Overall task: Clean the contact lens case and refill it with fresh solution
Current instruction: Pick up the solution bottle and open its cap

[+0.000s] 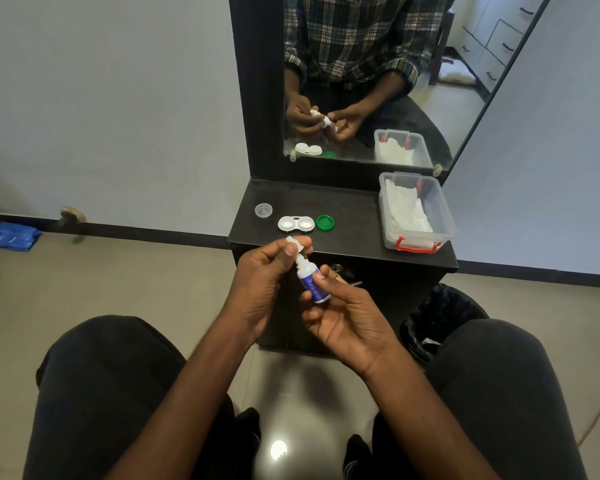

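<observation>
Two hands at work: right hand (340, 313) clamped round solution bottle (310, 280), left hand (267, 268) pinching its cap (293, 244). Probably light, slick plastic; best held mid-body. Open lens case (296, 224) on worktop (347, 216), twelve o'clock of bottle.

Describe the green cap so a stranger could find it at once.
Look at the black dresser top below the mirror. A white lens case lies there with both wells open; the green cap sits just right of it. It is the only green thing; the other loose cap, left, is clear.
</observation>
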